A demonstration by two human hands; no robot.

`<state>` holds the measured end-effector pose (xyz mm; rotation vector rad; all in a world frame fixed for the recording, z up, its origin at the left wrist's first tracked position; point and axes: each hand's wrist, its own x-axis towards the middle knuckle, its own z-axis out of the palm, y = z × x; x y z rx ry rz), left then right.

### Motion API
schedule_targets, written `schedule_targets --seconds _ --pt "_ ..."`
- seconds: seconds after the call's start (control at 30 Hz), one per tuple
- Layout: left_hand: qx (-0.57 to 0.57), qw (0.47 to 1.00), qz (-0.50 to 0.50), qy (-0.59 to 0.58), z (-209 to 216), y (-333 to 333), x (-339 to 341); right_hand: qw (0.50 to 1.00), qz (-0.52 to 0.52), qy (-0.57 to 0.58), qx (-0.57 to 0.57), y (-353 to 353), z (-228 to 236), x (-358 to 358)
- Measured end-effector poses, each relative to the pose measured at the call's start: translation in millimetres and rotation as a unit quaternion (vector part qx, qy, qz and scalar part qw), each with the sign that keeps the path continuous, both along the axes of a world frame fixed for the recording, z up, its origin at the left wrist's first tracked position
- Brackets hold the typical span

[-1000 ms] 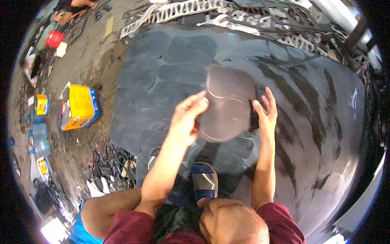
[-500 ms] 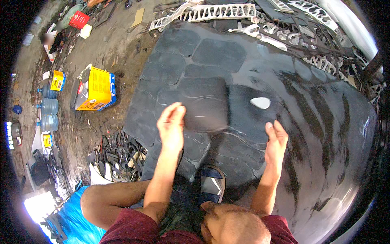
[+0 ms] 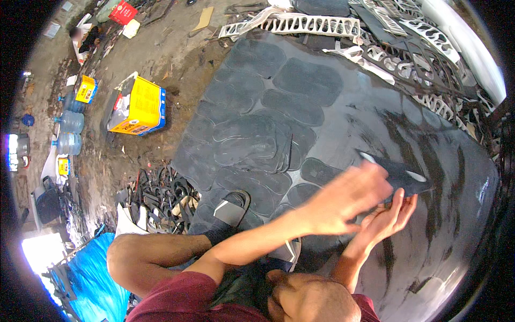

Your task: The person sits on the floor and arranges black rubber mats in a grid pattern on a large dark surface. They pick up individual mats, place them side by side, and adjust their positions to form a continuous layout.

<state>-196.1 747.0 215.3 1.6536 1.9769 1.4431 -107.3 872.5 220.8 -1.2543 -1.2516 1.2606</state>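
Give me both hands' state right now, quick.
Left hand: blurred, at the dark flat piece; whether it grips it cannot be told.
Right hand: open, fingers loosely curled, by the piece's near edge; contact unclear.

Left arm [image 3: 263,236] slants right across the near side, barring the way in, and the left hand [image 3: 343,196] crowds the right hand [image 3: 387,221]! Sandal [image 3: 230,211] blocks near left. Far edge? Scraps [image 3: 316,26] all along it. But room rightward over the sheet [image 3: 456,220], and a floor [image 3: 178,96] lane between sheet and box [image 3: 149,107]!
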Motion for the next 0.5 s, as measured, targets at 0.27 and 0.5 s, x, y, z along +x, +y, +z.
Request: schedule_targets --seconds 0.27,0.5 --pt "0.116 0.831 0.224 -0.496 -30 4 -84 0.957 0.256 0.136 0.03 131 -28 27" --pt "0.0 0.724 0.333 -0.604 -157 -15 -89 0.921 0.369 -0.092 0.08 139 -102 -48"
